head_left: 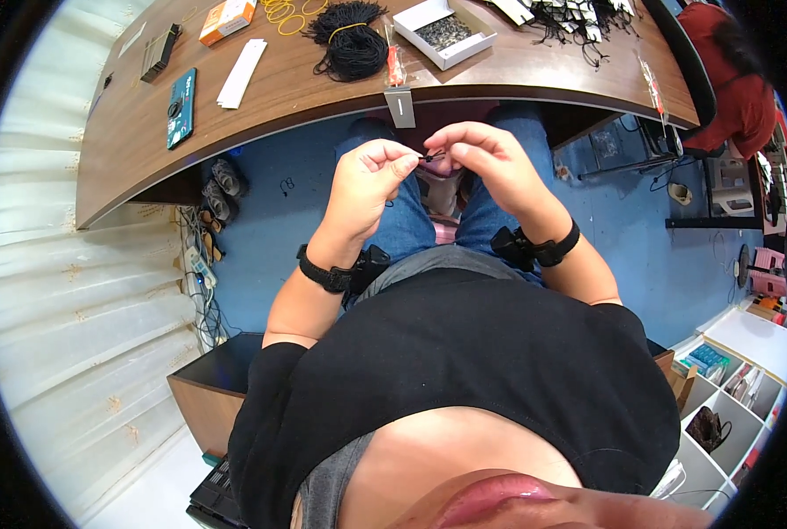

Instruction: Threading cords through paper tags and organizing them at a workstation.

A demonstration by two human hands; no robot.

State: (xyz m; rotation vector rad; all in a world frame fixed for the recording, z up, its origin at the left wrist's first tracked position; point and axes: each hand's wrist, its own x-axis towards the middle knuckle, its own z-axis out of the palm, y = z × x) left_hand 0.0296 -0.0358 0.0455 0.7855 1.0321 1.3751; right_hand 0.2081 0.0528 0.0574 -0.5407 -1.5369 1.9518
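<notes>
My left hand (372, 182) pinches a thin black cord (428, 159) between thumb and forefinger, above my lap and just short of the table edge. The fingers of my right hand (492, 163) close round the cord's other side, where a small dark loop or end shows; its exact shape is too small to make out. Both hands are close together, a short stretch of cord between them. Beyond them on the table lie a bundle of black cords (358, 55) tied with a yellow band and a white box (455, 55) of small dark pieces.
The brown table (296, 93) curves across the far side. On it are a teal phone-like box (182, 108), white strips (242, 74), an orange-and-white box (227, 21), yellow rubber bands (280, 12) and black-corded white tags (578, 19). A person in red (735, 84) is at the right.
</notes>
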